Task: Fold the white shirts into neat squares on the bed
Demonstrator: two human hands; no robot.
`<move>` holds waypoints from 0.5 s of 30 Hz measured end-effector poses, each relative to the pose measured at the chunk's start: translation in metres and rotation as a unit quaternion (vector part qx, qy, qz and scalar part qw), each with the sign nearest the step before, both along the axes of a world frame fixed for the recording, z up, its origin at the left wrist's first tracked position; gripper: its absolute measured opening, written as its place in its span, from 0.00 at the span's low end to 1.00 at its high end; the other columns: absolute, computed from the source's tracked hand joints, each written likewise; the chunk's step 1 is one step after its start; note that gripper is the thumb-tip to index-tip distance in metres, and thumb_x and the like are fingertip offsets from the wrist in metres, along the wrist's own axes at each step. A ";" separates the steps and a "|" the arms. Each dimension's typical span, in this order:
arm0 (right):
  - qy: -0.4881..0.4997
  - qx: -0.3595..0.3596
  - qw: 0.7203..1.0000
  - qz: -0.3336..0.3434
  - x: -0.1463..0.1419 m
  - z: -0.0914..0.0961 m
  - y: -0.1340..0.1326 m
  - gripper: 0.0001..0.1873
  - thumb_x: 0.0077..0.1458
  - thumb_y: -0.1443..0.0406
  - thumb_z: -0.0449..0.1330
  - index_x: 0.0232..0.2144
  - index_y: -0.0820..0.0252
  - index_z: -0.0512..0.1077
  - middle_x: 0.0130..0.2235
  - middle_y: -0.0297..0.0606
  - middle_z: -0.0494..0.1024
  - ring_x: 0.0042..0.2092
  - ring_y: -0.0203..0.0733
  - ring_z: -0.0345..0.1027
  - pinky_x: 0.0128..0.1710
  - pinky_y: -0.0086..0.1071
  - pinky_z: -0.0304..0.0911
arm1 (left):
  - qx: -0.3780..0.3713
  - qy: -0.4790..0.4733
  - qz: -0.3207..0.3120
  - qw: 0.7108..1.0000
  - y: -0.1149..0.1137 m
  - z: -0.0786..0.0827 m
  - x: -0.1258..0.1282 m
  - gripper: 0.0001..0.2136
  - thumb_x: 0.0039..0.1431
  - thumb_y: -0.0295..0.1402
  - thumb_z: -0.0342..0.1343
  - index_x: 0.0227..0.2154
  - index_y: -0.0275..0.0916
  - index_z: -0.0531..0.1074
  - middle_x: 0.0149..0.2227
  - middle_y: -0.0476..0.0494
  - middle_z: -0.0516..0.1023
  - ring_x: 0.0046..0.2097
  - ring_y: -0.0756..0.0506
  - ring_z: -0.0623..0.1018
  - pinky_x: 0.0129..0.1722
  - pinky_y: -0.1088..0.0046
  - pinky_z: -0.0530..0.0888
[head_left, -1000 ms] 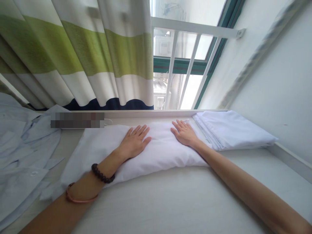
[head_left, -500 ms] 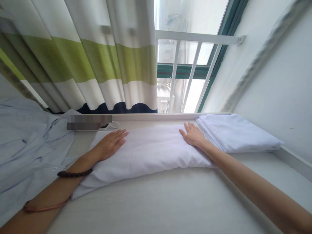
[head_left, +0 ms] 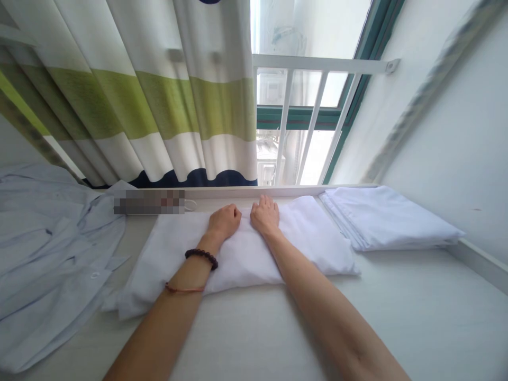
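Note:
A folded piece of white cloth lies lengthwise across the white surface in front of me, its top softly wrinkled. At the middle of its far edge, my left hand is closed in a fist on the fabric. Close beside it, my right hand has its fingers curled over the same far edge; the fingertips are hidden. Only a narrow gap separates the two hands. A dark beaded bracelet and a thin reddish cord circle my left wrist and forearm.
A neatly folded white cloth lies at the right by the wall. Loose white clothing with a button spreads at the left. Behind are a blurred-out object, a striped curtain and a white railing before the window.
Both hands have moved inward from the cloth's two sides to the middle of its far edge. Their spread, flat fingers have closed.

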State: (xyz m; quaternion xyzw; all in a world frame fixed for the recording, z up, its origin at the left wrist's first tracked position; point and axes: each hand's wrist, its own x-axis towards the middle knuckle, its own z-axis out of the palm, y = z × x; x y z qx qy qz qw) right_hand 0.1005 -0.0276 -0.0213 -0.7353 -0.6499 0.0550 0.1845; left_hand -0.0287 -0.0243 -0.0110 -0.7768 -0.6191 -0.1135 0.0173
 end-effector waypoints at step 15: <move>-0.035 -0.058 0.995 -0.067 0.112 -0.016 0.002 0.39 0.63 0.50 0.35 0.65 0.74 0.49 0.68 0.49 0.45 0.68 0.50 0.35 0.65 0.45 0.30 | 0.022 0.029 -0.089 0.995 -0.025 -0.020 -0.117 0.25 0.64 0.42 0.37 0.58 0.39 0.65 0.59 0.39 0.67 0.59 0.41 0.66 0.60 0.61 0.60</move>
